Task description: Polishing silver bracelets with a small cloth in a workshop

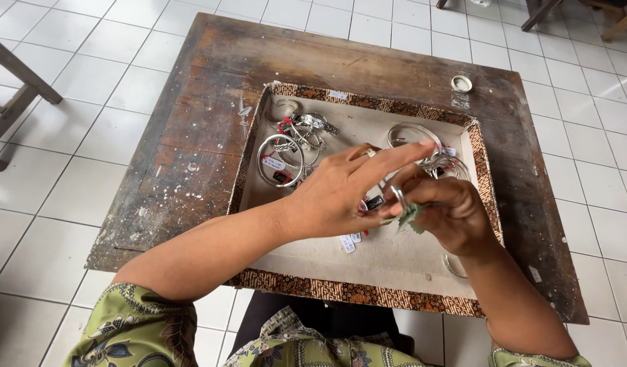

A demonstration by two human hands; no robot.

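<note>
Your right hand (456, 211) has its fingers clamped on a silver ring (398, 196) together with a small green cloth (411, 216), above the near right part of the patterned tray (358, 292). Your left hand (341, 194) steadies the ring, fingers apart and extended. This appears to be the polishing step. Next, rotate the ring against the cloth with light pressure. Bangles (290, 146) lie at the far left on the wooden surface (191, 136).

Bright, even daylight; soft shadows, sharp focus
</note>
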